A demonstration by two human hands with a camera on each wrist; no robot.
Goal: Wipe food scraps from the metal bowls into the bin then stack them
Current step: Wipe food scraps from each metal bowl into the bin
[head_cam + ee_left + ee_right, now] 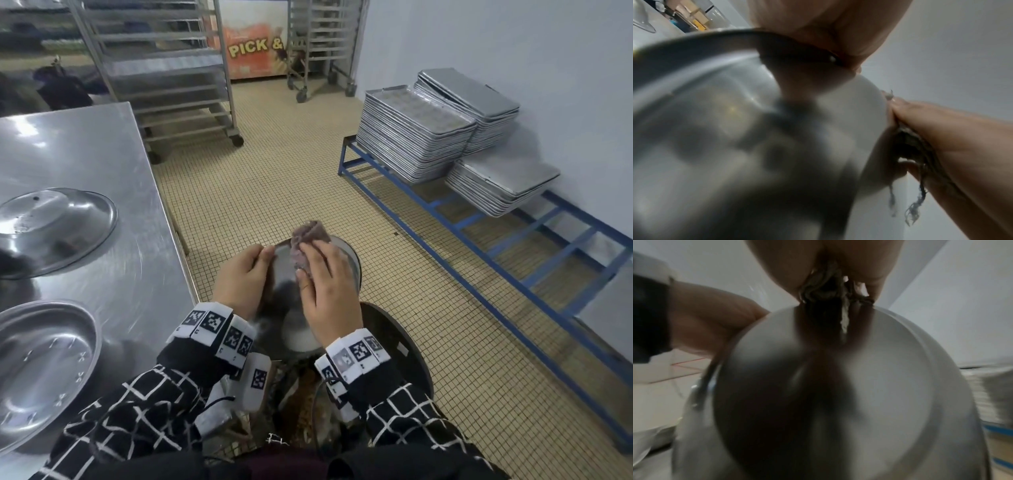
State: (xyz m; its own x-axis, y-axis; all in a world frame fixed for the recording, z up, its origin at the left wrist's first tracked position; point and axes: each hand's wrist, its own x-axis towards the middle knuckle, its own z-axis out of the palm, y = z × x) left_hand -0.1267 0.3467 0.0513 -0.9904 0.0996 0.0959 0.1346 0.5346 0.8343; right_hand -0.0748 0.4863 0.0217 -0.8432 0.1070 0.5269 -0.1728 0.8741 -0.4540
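The checked sleeves (137, 411) fill the near edge of the head view, running up to marker-covered wristbands (219, 329). Past them, the left hand (241, 277) grips the rim of a metal bowl (284, 274), fingers curled over its left edge; the bowl is held tilted, its inside facing the person. Against that inside the right hand (325, 291) presses a frayed purplish cloth (306, 245), fingers curled round it, the cloth's upper end sticking out beyond the bowl's far rim. In the left wrist view loose threads hang from the cloth (916, 162). Directly beneath the held bowl stands the round dark bin (407, 346), scraps showing inside. Left of the grip, a steel table (102, 154) carries two more shallow metal bowls (51, 229). Well off to the right, stacked baking trays (418, 137) sit on a blue frame (479, 240).
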